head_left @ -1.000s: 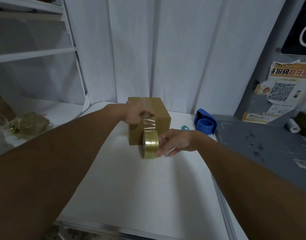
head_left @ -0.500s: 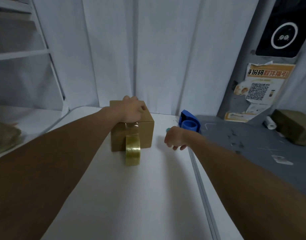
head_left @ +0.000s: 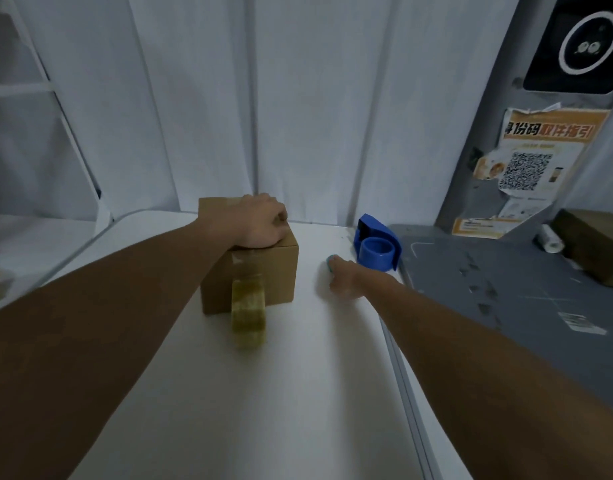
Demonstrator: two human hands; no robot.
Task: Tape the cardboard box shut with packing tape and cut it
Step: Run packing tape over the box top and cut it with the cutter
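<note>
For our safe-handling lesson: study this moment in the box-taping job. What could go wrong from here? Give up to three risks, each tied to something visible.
1. The tape roll hangs uncut from the cardboard box with no hand on it; its weight may peel the strip loose.
2. The right hand is closing on a small teal object, perhaps the cutter, in a blurred reach; a fumbled grip could nick a finger.
3. Only the left hand steadies the box, which may shift.
</note>
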